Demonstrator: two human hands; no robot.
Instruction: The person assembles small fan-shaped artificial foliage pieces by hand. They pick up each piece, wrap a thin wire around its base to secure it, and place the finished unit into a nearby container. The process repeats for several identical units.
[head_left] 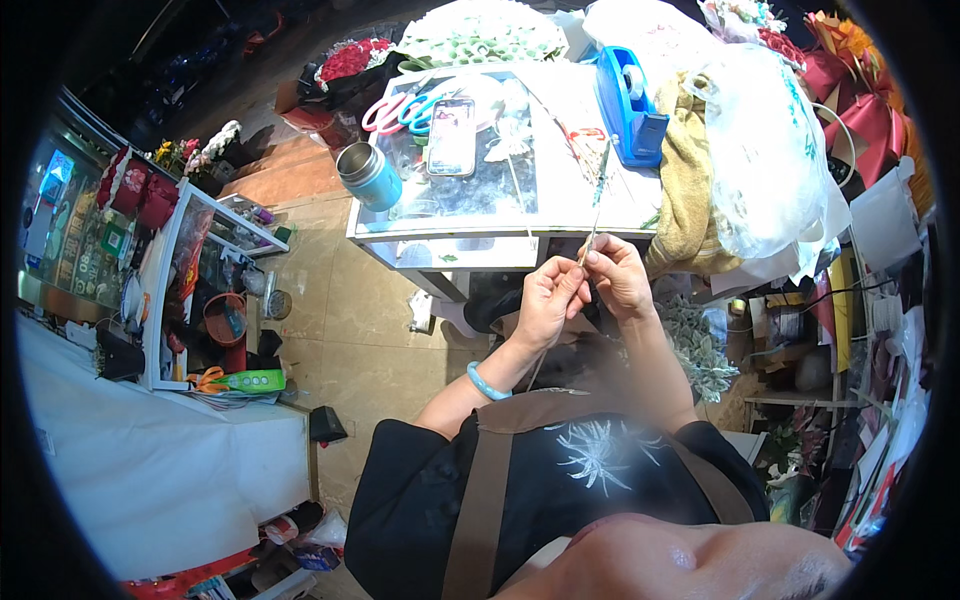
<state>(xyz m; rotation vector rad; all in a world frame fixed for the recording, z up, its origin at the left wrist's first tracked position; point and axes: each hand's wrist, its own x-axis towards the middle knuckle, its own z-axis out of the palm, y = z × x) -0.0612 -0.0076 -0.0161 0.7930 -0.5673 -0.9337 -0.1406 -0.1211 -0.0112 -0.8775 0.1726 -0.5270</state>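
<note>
Over the near edge of the table, my hands meet at a thin stem-like stick (597, 205) that points up and away from me. Its kind is too fine to make out. My left hand (553, 298), with a pale blue bangle on its wrist, pinches the lower end between thumb and fingers. Close beside it, my right hand (620, 278) also pinches the stick, just above the left fingertips. Another thin stalk (538, 368) runs down below my left hand towards my apron. Thin reddish twigs (588, 145) lie on the table beyond the stick.
On the glass-topped white table (450, 228) are an open blue flask (369, 177), a phone (452, 138), pink-handled scissors (384, 112) and a blue tape dispenser (632, 115). A mustard towel (682, 190) and plastic bag (765, 150) crowd the right. A white shelf (165, 290) stands left.
</note>
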